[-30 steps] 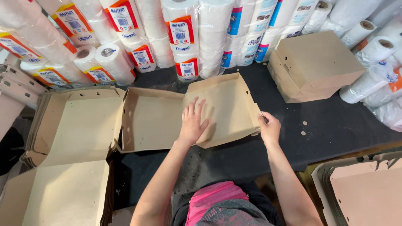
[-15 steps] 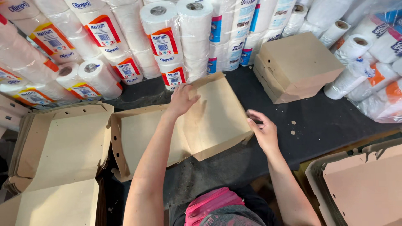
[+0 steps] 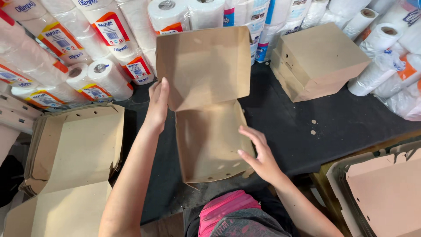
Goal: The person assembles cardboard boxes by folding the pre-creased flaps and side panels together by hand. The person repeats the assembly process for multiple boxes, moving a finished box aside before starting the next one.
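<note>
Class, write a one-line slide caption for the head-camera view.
Two bare hands, left hand and right hand, fold a brown cardboard box over a black table beside paper rolls.

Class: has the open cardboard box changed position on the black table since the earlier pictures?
Yes. The open cardboard box has turned lengthwise, its lid now raised toward the paper rolls, between both hands.

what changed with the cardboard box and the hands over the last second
The brown cardboard box went from lying open and flat to turned lengthwise, lid raised. The left hand moved to its left edge, the right hand to its right wall. The closed box stayed put.
</note>
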